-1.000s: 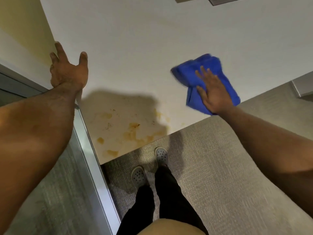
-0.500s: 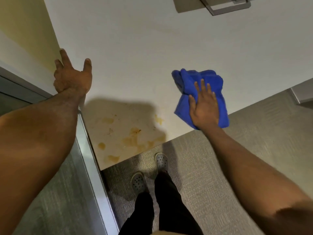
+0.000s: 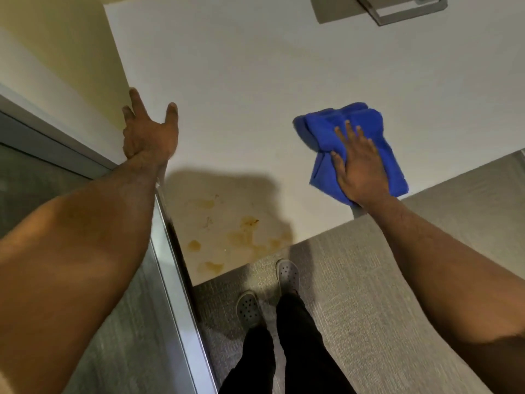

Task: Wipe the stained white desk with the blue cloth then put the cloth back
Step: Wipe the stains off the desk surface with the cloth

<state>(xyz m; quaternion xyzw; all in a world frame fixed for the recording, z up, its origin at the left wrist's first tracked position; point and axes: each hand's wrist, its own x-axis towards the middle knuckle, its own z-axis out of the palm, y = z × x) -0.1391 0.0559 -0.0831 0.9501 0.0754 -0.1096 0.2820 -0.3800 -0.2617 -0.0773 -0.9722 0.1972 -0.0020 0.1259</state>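
The white desk (image 3: 241, 81) fills the upper half of the head view. Brownish-yellow stains (image 3: 241, 234) spread over its near left corner, partly in shadow. A crumpled blue cloth (image 3: 335, 129) lies on the desk near the front edge, right of the stains. My right hand (image 3: 358, 166) presses flat on the cloth with fingers spread. My left hand (image 3: 147, 135) rests open at the desk's left edge by the wall, holding nothing.
A yellow wall (image 3: 56, 66) borders the desk on the left, with a metal-framed glass panel (image 3: 170, 265) below it. A grey metal stand (image 3: 397, 9) sits at the desk's far edge. My feet in grey clogs (image 3: 267, 291) stand on grey carpet (image 3: 369, 280).
My right hand slid the cloth left along the front edge, then back a little to the right. The left hand stayed at the desk's left edge. The camera view dipped slightly.
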